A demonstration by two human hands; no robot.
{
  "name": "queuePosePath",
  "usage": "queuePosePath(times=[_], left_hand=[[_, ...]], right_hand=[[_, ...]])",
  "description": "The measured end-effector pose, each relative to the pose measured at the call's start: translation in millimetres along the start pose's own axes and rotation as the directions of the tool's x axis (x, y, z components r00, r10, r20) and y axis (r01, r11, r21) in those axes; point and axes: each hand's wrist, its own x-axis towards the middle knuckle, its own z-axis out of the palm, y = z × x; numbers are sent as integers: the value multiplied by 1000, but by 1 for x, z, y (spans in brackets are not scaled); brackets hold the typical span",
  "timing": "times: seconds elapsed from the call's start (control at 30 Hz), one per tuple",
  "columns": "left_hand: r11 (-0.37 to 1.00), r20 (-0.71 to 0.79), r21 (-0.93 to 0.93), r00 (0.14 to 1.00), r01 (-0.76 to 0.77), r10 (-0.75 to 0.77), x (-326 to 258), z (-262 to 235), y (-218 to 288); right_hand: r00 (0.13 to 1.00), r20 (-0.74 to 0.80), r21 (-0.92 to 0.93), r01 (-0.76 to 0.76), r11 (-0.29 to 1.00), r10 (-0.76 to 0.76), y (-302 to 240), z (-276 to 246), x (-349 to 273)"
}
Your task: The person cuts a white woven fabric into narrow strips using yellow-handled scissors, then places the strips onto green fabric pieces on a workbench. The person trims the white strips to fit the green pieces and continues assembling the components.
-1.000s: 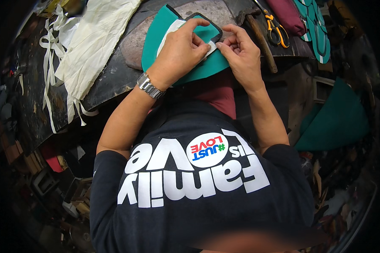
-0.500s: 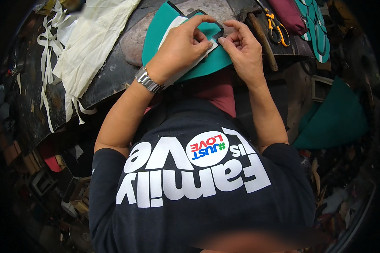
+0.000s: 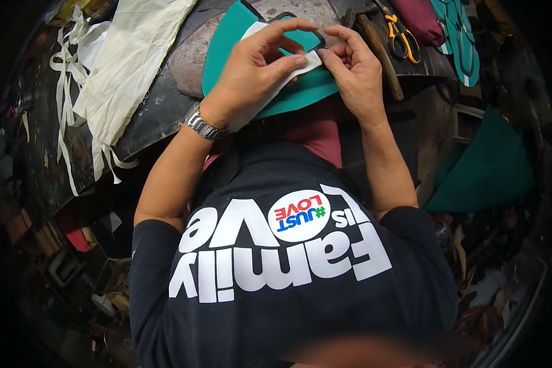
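Observation:
A green sheet piece [image 3: 222, 48] with dark edging lies over a stone slab [image 3: 187, 67] and my lap. Across it runs a narrow white cloth strip [image 3: 299, 70]. My left hand [image 3: 257, 69] is curled, with thumb and fingers closed on the strip. At the strip's far end, my right hand [image 3: 357, 78] pinches it between thumb and forefinger. The two hands' fingertips nearly meet above the green piece. My left fingers and palm cover part of the strip.
To the right of the slab lie a hammer [image 3: 380, 55] and orange-handled scissors [image 3: 403, 44]. Beyond them are a maroon item [image 3: 416, 21] and teal cut pieces [image 3: 465, 49]. Frayed cream cloth [image 3: 129, 67] drapes over the dark table [image 3: 156, 119]. A green sheet [image 3: 490, 165] hangs lower right.
My left hand has shifted slightly left, and more of the white strip shows, raised between the hands. My right hand has barely moved.

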Motion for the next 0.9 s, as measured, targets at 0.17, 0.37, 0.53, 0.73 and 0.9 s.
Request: queuePosePath(times=[0.17, 0.37, 0.53, 0.73, 0.9], left_hand=[[983, 46, 183, 999, 13, -22, 7, -4, -5], [966, 2, 253, 999, 45, -47, 11, 0, -9], [958, -28, 282, 999, 44, -37, 13, 0, -8], [925, -7, 378, 999, 37, -37, 16, 0, -3], [948, 48, 284, 985, 145, -165, 2, -4, 18]], right_hand=[[1000, -5, -67, 24, 997, -24, -4, 3, 0], [999, -16, -74, 29, 997, -30, -7, 4, 0], [999, 31, -125, 26, 992, -22, -8, 3, 0], [997, 75, -269, 31, 963, -12, -12, 5, 1], [993, 115, -334, 54, 941, -16, -17, 4, 4]])
